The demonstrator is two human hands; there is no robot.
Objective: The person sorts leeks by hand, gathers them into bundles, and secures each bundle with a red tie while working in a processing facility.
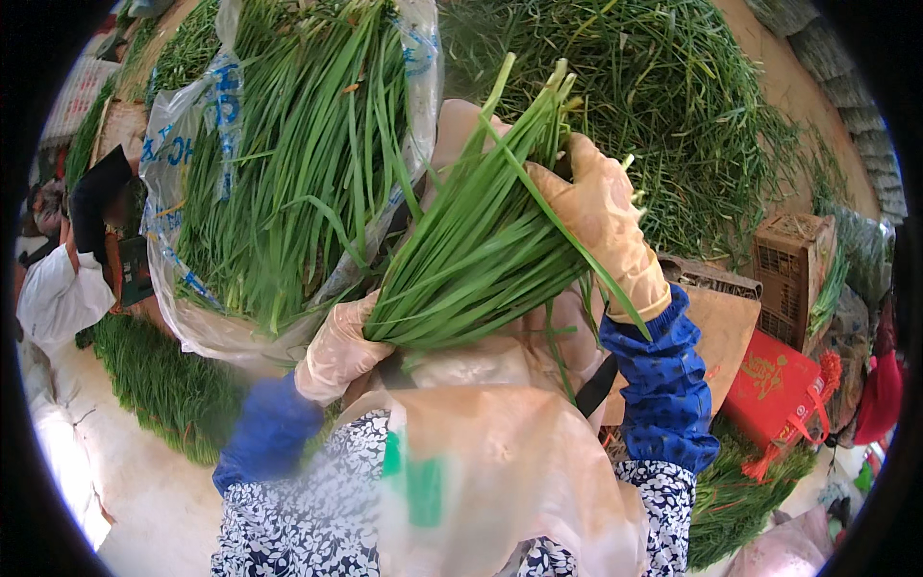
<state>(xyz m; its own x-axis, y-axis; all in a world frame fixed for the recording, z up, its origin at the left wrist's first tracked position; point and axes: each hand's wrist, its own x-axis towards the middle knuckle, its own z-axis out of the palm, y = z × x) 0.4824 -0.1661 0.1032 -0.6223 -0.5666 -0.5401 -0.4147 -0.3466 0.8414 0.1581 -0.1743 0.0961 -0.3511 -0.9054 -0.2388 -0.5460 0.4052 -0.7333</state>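
Observation:
A bunch of long green garlic chives (490, 240) lies slantwise in front of me, stem ends up and to the right. My right hand (601, 216), in a pale rubber glove, is closed on the bunch near its stem ends. Around the lower left, leafy part my gloved left hand (341, 348) is closed, its fingers partly hidden under the leaves. One loose leaf (567, 226) crosses beside my right wrist. Just left of the bunch stands a clear plastic bag (178, 313) with blue print, filled with more chives (298, 163).
A big heap of loose green leaves and trimmings (644, 106) spreads at the far right. On the right are a brown crate (784, 279) and a red gift box (769, 385). More chives (159, 389) lie on the floor at left. A person's arm (101, 197) shows at the left edge, beside a white bag (65, 296).

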